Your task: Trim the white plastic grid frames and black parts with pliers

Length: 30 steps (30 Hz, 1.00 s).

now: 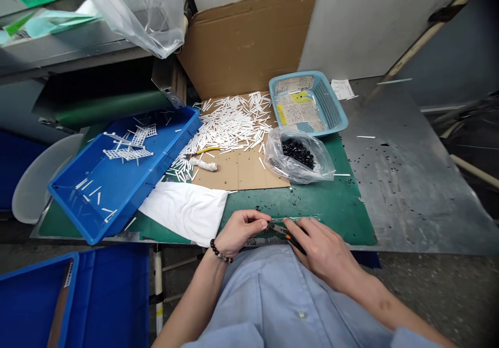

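My left hand [241, 231], with a bead bracelet on the wrist, rests at the near edge of the green mat [319, 202], fingers curled in a pinch on something small I cannot make out. My right hand [319, 249] is closed round a small tool [286, 236] with orange and black handles, its tip pointing at the left fingers. Both hands meet just above my light blue shirt. A clear strip lies on the mat just beyond the fingers.
A pile of white plastic sticks [230, 124] lies on cardboard [241, 169]. A bag of black beads [298, 153], a light blue basket [307, 101], a blue tray [117, 171] with white part frames, a white cloth [183, 210] and a yellow-handled tool [202, 158] surround it. Metal table [409, 182] at right.
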Motion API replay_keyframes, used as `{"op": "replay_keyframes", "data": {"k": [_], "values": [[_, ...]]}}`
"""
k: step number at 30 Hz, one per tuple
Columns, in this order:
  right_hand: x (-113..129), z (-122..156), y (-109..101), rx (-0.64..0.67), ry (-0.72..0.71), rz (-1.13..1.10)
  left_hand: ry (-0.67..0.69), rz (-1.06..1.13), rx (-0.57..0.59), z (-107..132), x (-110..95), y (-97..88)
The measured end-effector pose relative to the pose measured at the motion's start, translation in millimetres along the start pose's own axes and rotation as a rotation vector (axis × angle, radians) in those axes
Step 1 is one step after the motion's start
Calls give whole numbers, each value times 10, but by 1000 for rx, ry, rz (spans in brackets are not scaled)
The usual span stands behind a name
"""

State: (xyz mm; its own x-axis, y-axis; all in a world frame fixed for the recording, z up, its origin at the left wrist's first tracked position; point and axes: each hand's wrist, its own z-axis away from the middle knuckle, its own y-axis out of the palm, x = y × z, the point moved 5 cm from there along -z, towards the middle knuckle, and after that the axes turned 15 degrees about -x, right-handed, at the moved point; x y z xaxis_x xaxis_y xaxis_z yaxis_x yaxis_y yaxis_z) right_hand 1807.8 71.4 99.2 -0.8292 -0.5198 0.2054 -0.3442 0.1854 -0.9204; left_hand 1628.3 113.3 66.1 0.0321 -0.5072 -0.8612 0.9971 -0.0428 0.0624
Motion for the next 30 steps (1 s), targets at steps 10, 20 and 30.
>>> {"op": "replay_keyframes", "data": {"k": [10, 20, 30], "values": [[4, -50, -11, 51, -20, 50, 7, -16, 22, 15, -39, 49], [-23, 37, 27, -27, 21, -22, -167, 299, -2, 14, 111, -121], [-86, 62, 103, -13, 82, -85, 186, -344, -473, -160, 221, -475]]}}
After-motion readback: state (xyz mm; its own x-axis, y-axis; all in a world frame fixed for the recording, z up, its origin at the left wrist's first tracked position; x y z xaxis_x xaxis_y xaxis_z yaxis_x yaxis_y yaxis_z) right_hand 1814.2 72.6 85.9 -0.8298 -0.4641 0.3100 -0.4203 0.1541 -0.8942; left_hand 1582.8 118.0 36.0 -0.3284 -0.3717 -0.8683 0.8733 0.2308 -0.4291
